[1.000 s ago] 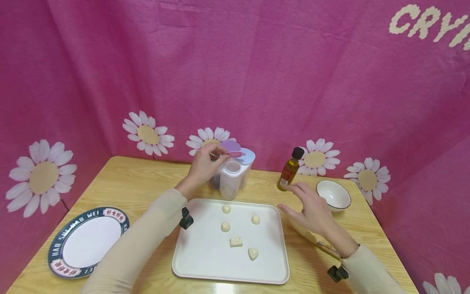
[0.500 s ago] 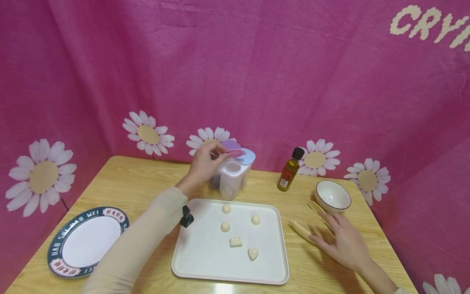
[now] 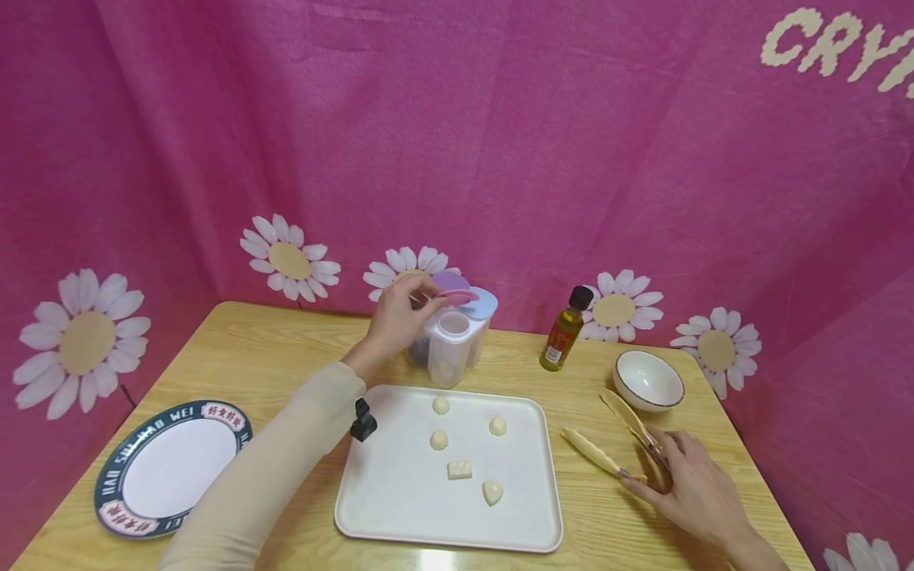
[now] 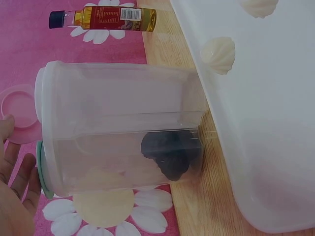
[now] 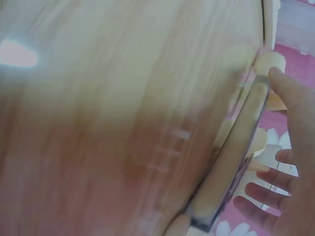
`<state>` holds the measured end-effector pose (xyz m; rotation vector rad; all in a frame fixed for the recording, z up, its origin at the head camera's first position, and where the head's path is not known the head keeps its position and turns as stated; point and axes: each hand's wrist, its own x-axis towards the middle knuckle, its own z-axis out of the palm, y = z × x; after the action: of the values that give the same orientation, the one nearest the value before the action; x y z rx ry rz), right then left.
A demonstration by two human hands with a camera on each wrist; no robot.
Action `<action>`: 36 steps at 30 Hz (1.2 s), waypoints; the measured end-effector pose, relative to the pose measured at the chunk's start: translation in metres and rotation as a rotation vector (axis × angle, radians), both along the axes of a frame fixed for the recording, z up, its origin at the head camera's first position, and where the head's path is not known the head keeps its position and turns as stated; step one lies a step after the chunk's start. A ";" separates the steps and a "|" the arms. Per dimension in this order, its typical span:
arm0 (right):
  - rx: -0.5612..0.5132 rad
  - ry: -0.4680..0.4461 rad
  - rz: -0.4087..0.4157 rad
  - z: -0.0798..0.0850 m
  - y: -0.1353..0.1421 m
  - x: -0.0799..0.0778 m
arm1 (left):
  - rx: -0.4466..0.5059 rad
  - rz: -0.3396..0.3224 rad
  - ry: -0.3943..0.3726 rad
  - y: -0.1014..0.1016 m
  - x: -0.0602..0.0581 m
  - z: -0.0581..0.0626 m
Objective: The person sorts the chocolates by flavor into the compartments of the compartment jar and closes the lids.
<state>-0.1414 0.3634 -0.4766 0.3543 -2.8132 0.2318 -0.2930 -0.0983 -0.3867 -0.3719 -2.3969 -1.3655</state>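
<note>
And here the left hand (image 3: 401, 311) has the pink lid (image 3: 458, 298) pinched at its edge, tipped up beside the round opening of the clear container (image 3: 448, 358), which stands just beyond the far side of the tray (image 3: 400, 507)! Purple (image 3: 450, 281) and blue (image 3: 483, 304) lids show close by on its top, and the left wrist view picks out dark contents (image 4: 172, 152) low in one compartment. Over on the right, the right hand (image 3: 696, 488) is down at the tongs (image 3: 593, 452), thumb touching the near arm, other fingers spread and loosely bent, no firm grip to see; the tongs lie on the table (image 3: 300, 341) with arms apart, tips to the far left. On the tray sit five pale pieces, three rounded ones towards the far side, then a rectangular block (image 3: 459, 470) and a heart-shaped piece (image 3: 492, 492) nearer. Far right, an upright oil bottle (image 3: 562, 337) and a white bowl (image 3: 648, 381); near left, a dark-rimmed plate (image 3: 178, 468)
</note>
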 end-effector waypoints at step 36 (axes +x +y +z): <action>0.001 -0.053 0.010 0.010 -0.005 -0.007 | -0.012 0.001 -0.011 -0.001 -0.001 -0.002</action>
<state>-0.1488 0.3585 -0.4663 0.3684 -2.8644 0.2453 -0.2940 -0.0990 -0.3891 -0.3671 -2.4145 -1.3570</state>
